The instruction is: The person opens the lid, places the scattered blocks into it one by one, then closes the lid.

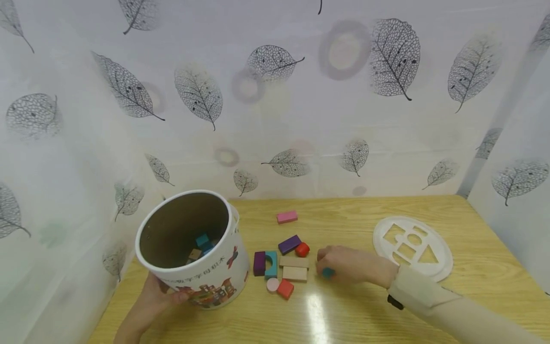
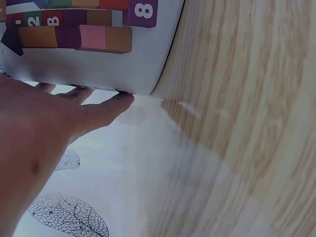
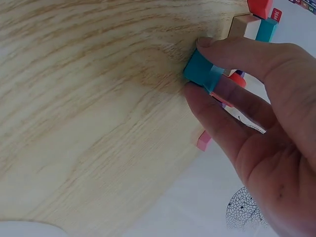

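The right grip (image 1: 350,263) is narrow: thumb and fingers pinch one teal block (image 3: 200,70), which is low over the table (image 1: 343,220) or on it; I cannot tell which. This block lies at the left side of the hand in the head view, and since the fingers cover a part of it, its long axis is not clear. The loose blocks are also to the left of this grip; nearest are two plain wooden blocks (image 1: 294,262), just beside it but apart, with their long axes running left to right across the frame. The bucket (image 1: 215,279), at the left of the frame, is beyond this group, and the left grip (image 1: 151,300) is nearer to it, holding its lower wall. On the table I count, besides the wooden pair: one teal arch (image 1: 269,273), two purple blocks (image 1: 290,244), one pink bar (image 1: 287,218), one pink disc (image 1: 272,285), one red block (image 1: 285,289) and one rounded red piece (image 1: 302,249), so nine loose pieces. There is one bucket with several blocks inside, too hidden to count, and one white board (image 1: 441,248) with cut-out shapes at the right of the frame.
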